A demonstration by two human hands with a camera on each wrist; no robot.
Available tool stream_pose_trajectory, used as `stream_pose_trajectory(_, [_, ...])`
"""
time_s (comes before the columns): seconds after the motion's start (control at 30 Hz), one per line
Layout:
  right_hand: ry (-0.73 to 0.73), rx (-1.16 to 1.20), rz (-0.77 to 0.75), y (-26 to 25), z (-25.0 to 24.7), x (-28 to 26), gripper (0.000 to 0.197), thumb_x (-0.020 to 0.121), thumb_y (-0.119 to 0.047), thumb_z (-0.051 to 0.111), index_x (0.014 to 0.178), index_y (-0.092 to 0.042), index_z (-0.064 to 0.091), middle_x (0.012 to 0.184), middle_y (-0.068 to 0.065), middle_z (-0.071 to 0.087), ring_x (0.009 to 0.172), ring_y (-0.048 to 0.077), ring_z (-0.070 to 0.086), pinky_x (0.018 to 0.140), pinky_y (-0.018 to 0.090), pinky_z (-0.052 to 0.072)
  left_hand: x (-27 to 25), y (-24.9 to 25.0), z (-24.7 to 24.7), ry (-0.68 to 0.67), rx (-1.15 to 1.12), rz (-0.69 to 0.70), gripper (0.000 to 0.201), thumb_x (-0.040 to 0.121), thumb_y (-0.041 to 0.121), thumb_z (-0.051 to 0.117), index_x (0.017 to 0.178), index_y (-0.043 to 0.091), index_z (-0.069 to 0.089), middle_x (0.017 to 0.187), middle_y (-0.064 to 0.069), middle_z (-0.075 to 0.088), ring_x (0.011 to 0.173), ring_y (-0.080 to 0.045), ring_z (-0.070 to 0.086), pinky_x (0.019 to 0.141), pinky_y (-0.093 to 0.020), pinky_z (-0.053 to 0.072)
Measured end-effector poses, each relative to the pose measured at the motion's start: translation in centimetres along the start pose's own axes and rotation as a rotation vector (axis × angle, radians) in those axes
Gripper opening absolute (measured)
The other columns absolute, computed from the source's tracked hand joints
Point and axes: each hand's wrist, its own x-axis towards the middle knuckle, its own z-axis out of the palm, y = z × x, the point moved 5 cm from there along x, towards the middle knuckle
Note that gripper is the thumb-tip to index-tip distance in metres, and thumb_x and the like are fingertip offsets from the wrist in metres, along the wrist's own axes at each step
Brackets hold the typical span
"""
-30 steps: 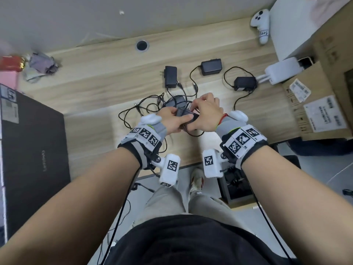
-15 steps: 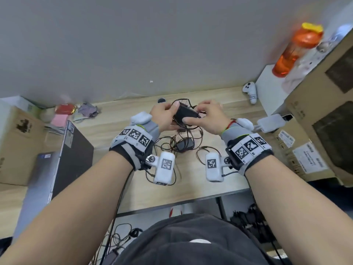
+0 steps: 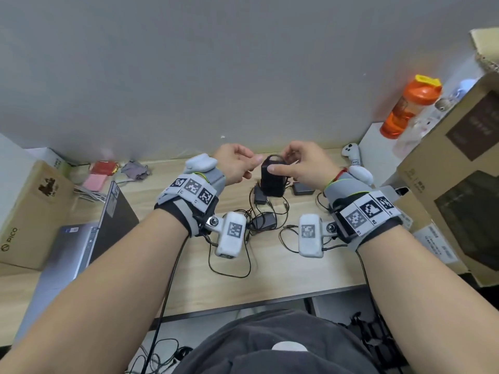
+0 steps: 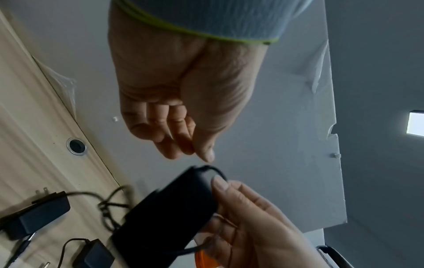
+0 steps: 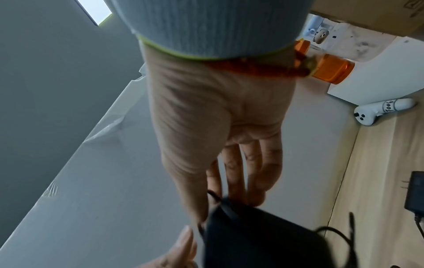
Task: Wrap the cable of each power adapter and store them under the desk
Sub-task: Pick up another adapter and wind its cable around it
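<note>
My right hand (image 3: pixel 283 164) holds a black power adapter (image 3: pixel 272 182) upright above the desk, thumb on its front and fingers behind. Thin cable seems wound round its body, and a small loop (image 4: pixel 212 168) stands at its top. In the right wrist view the right hand (image 5: pixel 224 204) grips the adapter (image 5: pixel 252 235) from above. My left hand (image 3: pixel 251 160) hovers just left of the adapter with fingers curled and thumb near the loop; the left wrist view shows nothing in that hand (image 4: pixel 190 154). Three more adapters (image 3: pixel 266 221) lie on the desk among loose cables (image 3: pixel 229 265).
A half-open laptop (image 3: pixel 108 220) and a cardboard box (image 3: pixel 27 211) stand at the left. Large boxes (image 3: pixel 459 198), an orange bottle (image 3: pixel 405 109) and a white controller (image 3: pixel 351 155) crowd the right. The desk's front edge (image 3: pixel 243 306) runs just below my wrists; a cable hole (image 4: pixel 76 146) sits near the wall.
Both hands lifted the adapter off the desk towards the wall. Half a second ago both hands held it; now the left hand has let go and only the right holds it.
</note>
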Motion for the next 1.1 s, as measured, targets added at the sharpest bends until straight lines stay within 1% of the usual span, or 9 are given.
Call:
stream_pose_trajectory(0.13, [0.052,-0.067,-0.003,0.4,0.0,0.5,0.021,0.080,-0.032,0.077,0.070,-0.021,0.062,0.065,-0.001,0.071,0.058,0.011,0.060,0.068,0.033,0.053,0.1,-0.3,0.1,0.012,-0.003,-0.033,0.011,0.091,0.013,0.067,0.096,0.012,0.057,0.073,-0.002,0.060,0.053,-0.011,0.057,0.047,-0.021,0.040])
stream_pose_trajectory(0.23, [0.070,-0.048,0.015,1.1,0.4,0.6,0.017,0.083,-0.032,0.072,0.073,-0.023,0.062,0.066,0.000,0.072,0.064,0.018,0.065,0.076,0.046,0.058,0.0,-0.9,0.4,0.007,-0.005,-0.035,0.012,0.093,0.016,0.066,0.103,0.013,0.061,0.080,-0.001,0.061,0.061,-0.011,0.058,0.051,-0.022,0.043])
stream_pose_trajectory(0.33, [0.004,0.054,0.000,0.5,0.8,0.4,0.015,0.090,-0.027,0.066,0.079,-0.021,0.058,0.065,0.001,0.071,0.058,0.016,0.060,0.071,0.047,0.057,0.2,-1.3,0.8,-0.040,0.088,0.053,0.035,0.085,0.010,0.073,0.118,0.018,0.061,0.094,0.005,0.059,0.084,-0.012,0.059,0.073,-0.029,0.052])
stream_pose_trajectory(0.43, [-0.057,0.195,-0.071,-1.3,0.8,0.0,0.015,0.095,-0.017,0.062,0.081,-0.017,0.056,0.056,0.002,0.062,0.049,0.017,0.052,0.054,0.032,0.050,0.4,-1.6,1.0,-0.109,0.126,0.067,0.063,0.075,0.010,0.082,0.130,0.027,0.054,0.111,0.001,0.057,0.096,-0.017,0.056,0.089,-0.035,0.051])
stream_pose_trajectory(0.57, [-0.089,0.321,-0.120,-2.6,0.7,-0.2,0.014,0.098,-0.012,0.058,0.084,-0.012,0.054,0.047,-0.005,0.049,0.038,0.008,0.038,0.040,0.019,0.033,0.9,-1.7,0.7,-0.012,0.087,-0.005,0.048,0.075,0.021,0.084,0.116,0.023,0.059,0.095,-0.002,0.058,0.072,-0.015,0.054,0.073,-0.034,0.051])
stream_pose_trajectory(0.67, [-0.078,0.343,-0.164,-2.6,0.6,-0.1,0.012,0.097,-0.013,0.060,0.085,-0.013,0.059,0.049,-0.008,0.046,0.039,0.001,0.030,0.041,0.013,0.025,1.0,-1.9,0.4,0.089,-0.130,-0.183,0.027,0.095,0.030,0.063,0.113,0.011,0.053,0.090,-0.017,0.067,0.060,-0.023,0.059,0.058,-0.032,0.055])
stream_pose_trajectory(0.8, [-0.076,0.313,-0.194,-2.9,0.4,0.1,0.007,0.094,-0.015,0.064,0.089,-0.011,0.067,0.056,-0.006,0.047,0.043,0.001,0.034,0.046,0.010,0.028,0.7,-0.9,1.5,-0.102,-0.512,-0.296,0.062,0.098,0.056,0.043,0.118,-0.002,0.060,0.101,-0.020,0.071,0.080,-0.033,0.073,0.060,-0.036,0.060])
stream_pose_trajectory(0.93, [-0.165,0.262,-0.210,-3.6,1.3,-0.1,0.007,0.093,-0.012,0.066,0.090,-0.006,0.069,0.048,-0.016,0.045,0.043,0.000,0.036,0.046,0.009,0.029,0.8,0.3,1.8,-0.136,-0.639,-0.255,0.049,0.090,0.030,0.070,0.118,-0.009,0.059,0.105,-0.023,0.069,0.079,-0.032,0.072,0.065,-0.036,0.060])
stream_pose_trajectory(1.1, [-0.338,0.184,-0.061,0.2,3.2,-0.1,0.028,0.100,-0.029,0.054,0.087,-0.013,0.072,0.055,-0.003,0.031,0.044,0.010,0.025,0.043,0.022,0.023,1.4,1.9,0.4,0.006,-0.717,-0.216,0.012,0.098,0.013,0.057,0.100,0.002,0.053,0.087,-0.015,0.058,0.052,-0.022,0.065,0.046,-0.025,0.050])
